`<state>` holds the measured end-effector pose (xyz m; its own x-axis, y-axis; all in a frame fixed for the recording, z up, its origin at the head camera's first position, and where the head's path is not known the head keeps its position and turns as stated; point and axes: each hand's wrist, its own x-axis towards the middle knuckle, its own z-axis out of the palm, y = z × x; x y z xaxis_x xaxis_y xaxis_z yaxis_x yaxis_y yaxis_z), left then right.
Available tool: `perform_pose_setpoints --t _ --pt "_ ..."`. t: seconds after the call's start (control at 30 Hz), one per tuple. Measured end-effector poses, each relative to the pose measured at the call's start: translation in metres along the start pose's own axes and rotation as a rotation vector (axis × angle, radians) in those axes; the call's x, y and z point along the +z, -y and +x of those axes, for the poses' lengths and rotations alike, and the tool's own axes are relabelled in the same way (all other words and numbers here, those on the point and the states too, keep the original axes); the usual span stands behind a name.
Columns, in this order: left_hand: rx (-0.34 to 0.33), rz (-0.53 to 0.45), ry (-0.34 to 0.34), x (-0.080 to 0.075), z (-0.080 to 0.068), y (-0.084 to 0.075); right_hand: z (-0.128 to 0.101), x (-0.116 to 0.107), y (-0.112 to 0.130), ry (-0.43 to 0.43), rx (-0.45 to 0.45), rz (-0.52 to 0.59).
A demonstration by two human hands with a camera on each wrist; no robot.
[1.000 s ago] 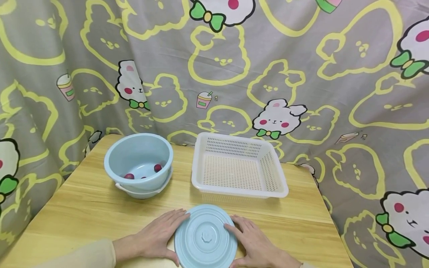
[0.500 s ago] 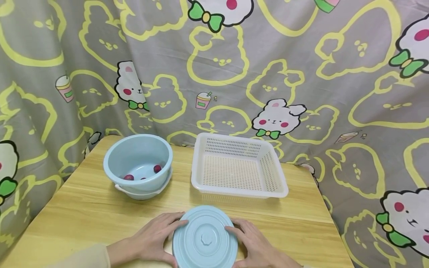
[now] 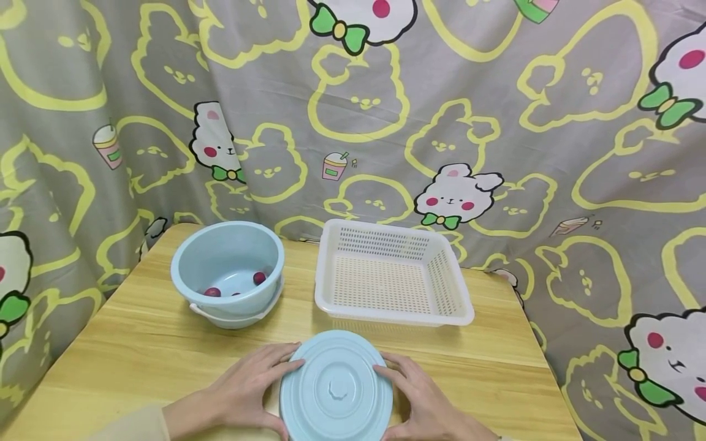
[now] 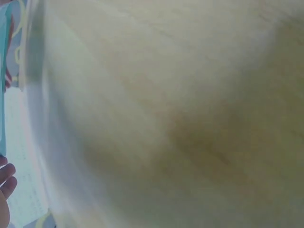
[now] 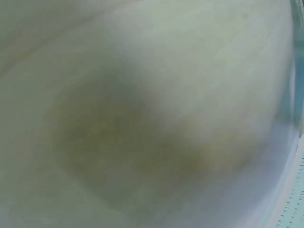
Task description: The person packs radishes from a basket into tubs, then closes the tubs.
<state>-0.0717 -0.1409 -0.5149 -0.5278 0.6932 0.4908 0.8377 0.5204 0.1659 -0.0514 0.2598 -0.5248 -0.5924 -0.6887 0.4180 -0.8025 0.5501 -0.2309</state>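
Note:
A round light-blue lid (image 3: 336,387) is at the table's front edge, lifted a little and tilted toward me. My left hand (image 3: 250,389) grips its left rim and my right hand (image 3: 425,398) grips its right rim. Behind it to the left stands a light-blue bucket (image 3: 228,269) with a few dark red fruits (image 3: 258,277) at its bottom. A white slotted basket (image 3: 391,279) stands to the bucket's right, with nothing in it. Both wrist views are blurred close-ups of the wooden table (image 4: 180,104); fingertips (image 4: 5,176) show at the left wrist view's edge.
The wooden table (image 3: 138,349) is backed and flanked by a grey cartoon-print curtain (image 3: 496,122). Bare wood lies between the lid and the two containers, and along the table's left side.
The lid has come up off the table and moved slightly toward me, its far edge tipping up. Both hands stayed on its rim.

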Motion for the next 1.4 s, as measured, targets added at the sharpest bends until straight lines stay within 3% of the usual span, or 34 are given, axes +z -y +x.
perform_pose_setpoints --t 0.13,0.37,0.8,1.13,1.4 --pt "0.003 0.011 -0.024 -0.010 0.004 -0.001 0.006 -0.006 0.002 -0.030 -0.014 0.005" --pt "0.069 0.032 -0.077 -0.030 0.015 0.003 0.019 -0.015 0.004 -0.104 -0.076 0.004" --pt "0.071 0.081 -0.075 -0.084 0.039 0.011 0.064 -0.034 -0.001 -0.178 -0.169 0.055" --pt "0.019 0.122 -0.108 -0.115 0.036 0.025 0.111 -0.041 -0.008 -0.211 -0.251 0.087" --pt "-0.040 0.107 -0.119 -0.133 0.028 0.040 0.147 -0.042 -0.013 -0.133 -0.243 0.139"
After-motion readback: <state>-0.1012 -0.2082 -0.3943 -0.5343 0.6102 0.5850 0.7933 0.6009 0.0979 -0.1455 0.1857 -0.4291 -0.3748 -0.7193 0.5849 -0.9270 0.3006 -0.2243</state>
